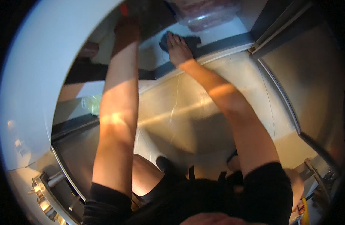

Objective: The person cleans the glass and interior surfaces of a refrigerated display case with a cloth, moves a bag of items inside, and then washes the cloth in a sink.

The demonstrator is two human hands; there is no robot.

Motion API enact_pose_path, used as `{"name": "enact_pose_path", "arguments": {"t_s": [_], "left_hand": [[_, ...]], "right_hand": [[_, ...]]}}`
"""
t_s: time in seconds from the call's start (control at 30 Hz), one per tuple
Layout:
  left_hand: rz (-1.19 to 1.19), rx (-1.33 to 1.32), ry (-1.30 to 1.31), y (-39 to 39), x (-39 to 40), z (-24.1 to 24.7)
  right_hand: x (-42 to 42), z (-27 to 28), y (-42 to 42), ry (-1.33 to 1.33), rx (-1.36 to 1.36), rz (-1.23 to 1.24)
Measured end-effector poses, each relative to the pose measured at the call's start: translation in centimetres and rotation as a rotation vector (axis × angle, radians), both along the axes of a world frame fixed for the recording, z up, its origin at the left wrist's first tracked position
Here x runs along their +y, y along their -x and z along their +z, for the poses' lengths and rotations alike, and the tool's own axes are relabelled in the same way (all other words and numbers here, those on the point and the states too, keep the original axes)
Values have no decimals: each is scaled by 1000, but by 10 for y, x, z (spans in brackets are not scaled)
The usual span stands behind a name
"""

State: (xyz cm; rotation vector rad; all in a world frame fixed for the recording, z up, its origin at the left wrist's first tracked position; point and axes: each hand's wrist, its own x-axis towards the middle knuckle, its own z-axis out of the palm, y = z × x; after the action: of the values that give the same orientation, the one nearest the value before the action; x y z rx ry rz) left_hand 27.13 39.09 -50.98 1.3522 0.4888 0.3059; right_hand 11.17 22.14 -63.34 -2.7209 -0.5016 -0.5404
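Observation:
My right hand (179,52) lies flat, fingers together, on a crumpled dark cloth (193,42). The cloth rests on the pale floor (158,53) of a cabinet compartment, close to its dark front edge (223,42). Behind it are clear plastic packages (206,21) with reddish contents. My left hand (127,24) reaches deeper into the compartment, in shadow, beside a small red thing (124,9). Its fingers are too dark to make out, so what it holds cannot be told.
A pale curved panel (23,84) fills the left side. A steel door (310,84) with a rim strip stands at the right. Lower left, metal pots (44,202) sit on a rack. A bag with green contents (92,104) lies beside my left forearm. My dark shoe (164,164) shows below.

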Motion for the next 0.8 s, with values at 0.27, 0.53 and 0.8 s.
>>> {"name": "enact_pose_path", "arguments": {"t_s": [0.27, 0.53, 0.8], "left_hand": [[67, 16, -170, 46, 59, 52], [3, -78, -510, 57, 34, 106], [-76, -126, -837, 71, -59, 54]], "right_hand": [[61, 15, -67, -273, -181, -128], [22, 23, 12, -6, 283, 582], [-60, 14, 36, -15, 67, -32]]}}
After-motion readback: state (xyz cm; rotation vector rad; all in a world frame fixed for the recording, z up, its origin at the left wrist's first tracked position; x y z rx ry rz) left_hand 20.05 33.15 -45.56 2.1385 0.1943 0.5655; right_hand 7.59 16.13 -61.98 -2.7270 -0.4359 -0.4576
